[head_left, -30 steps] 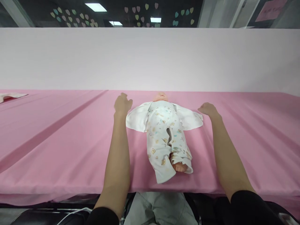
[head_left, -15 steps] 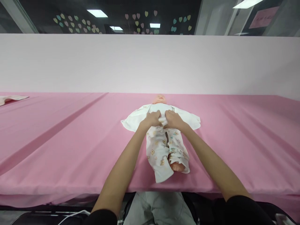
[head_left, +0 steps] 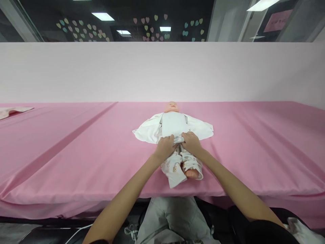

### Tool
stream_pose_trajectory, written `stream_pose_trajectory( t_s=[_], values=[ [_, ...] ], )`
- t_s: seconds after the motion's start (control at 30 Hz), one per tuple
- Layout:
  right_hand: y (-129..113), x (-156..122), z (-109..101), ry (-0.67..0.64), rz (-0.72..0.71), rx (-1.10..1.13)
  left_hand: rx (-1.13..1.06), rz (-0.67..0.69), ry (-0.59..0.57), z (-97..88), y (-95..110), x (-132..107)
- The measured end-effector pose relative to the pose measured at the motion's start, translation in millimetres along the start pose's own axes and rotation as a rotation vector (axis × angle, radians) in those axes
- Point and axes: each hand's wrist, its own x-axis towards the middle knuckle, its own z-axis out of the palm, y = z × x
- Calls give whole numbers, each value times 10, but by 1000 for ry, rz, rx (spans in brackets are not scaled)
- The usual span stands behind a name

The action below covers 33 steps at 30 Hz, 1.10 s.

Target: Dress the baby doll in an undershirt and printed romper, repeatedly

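dressed doll (head_left: 173,122): face-up on pink cloth (head_left: 76,142); hard tugging might drag it.
printed trousers (head_left: 175,168): pulled unevenly, could twist.
left hand (head_left: 166,147), right hand (head_left: 192,143): both pinching the folded waist edge (head_left: 179,139).
foot (head_left: 192,174): bunching could snag it.

- On the tabletop (head_left: 76,156), slightly right of its middle, the doll (head_left: 172,106) lies on its back, head toward the far edge, feet toward the near one.
- The top (head_left: 174,123) lies over its torso, sleeves spread to left and right.
- Nearer, the trousers (head_left: 175,167) lie around its legs; one foot (head_left: 192,174) shows at the right cuff.
- At the waistband, left hand (head_left: 165,148) and right hand (head_left: 191,143) sit side by side.
- Far left lies a cloth (head_left: 15,111).
- Behind the tabletop stands the wall (head_left: 162,73).
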Motion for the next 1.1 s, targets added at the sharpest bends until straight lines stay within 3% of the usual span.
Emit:
stream_pose_trajectory(
  t_s=[0.13, 0.27, 0.37, 0.57, 0.7, 0.77, 0.87, 0.97, 1.1],
  values=[
    [-9, -81, -78, -82, 82, 191, -47, -40, -54, -6, 44, -65],
    [45, -345, -298, -206, -38, 478, -299, 57, -55, -102, -12, -322],
    [33, -544, -387, -264, -124, 535, -357, 115, -35, -114, -8, -487],
    [-222, -658, -237, 52, 78, 431, -208, 38, 5, -44, 228, -475],
    [-321, -789, -228, 170, 96, 480, -304, 54, 62, -92, 267, -641],
    [-324, -903, -311, 173, 26, 524, -414, 99, 51, -137, 228, -787],
    [-294, -1105, -474, 55, -56, 590, -516, 160, -30, -159, 179, -974],
    [-272, -1282, -537, -72, -63, 620, -472, 188, 38, -88, 188, -1058],
    [-340, -1376, -399, 83, 19, 560, -420, 193, 129, 50, 211, -1087]
  ],
)
